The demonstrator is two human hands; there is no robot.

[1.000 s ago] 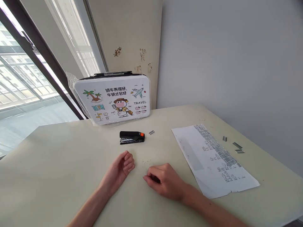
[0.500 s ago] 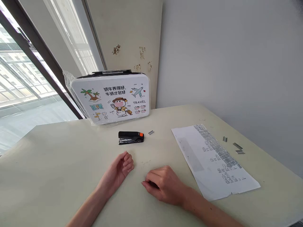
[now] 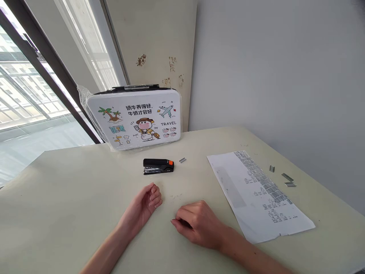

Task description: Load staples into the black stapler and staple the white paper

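Note:
My left hand point(image 3: 145, 205) rests on the table with its palm turned partly up and its fingers curled in; nothing shows in it. Just beyond lies a black stapler point(image 3: 158, 166) with an orange patch at its right end, apart from both hands. My right hand point(image 3: 196, 224) lies palm down, loosely closed, with a dark gap between thumb and fingers and no object visible there. To its right is a white printed paper sheet point(image 3: 234, 190), with rows of staples point(image 3: 261, 177) along its right side. A short staple strip point(image 3: 182, 160) sits beside the stapler.
Several loose staple strips point(image 3: 287, 177) lie near the table's right edge. At the back of the table point(image 3: 71, 190) a white cartoon-printed case point(image 3: 137, 118) in clear plastic stands upright. A grey wall point(image 3: 270, 68) borders the right side, and a window point(image 3: 31, 95) is at left.
Both hands, the stapler and the sheet stay where they were. The whole view has shifted very slightly.

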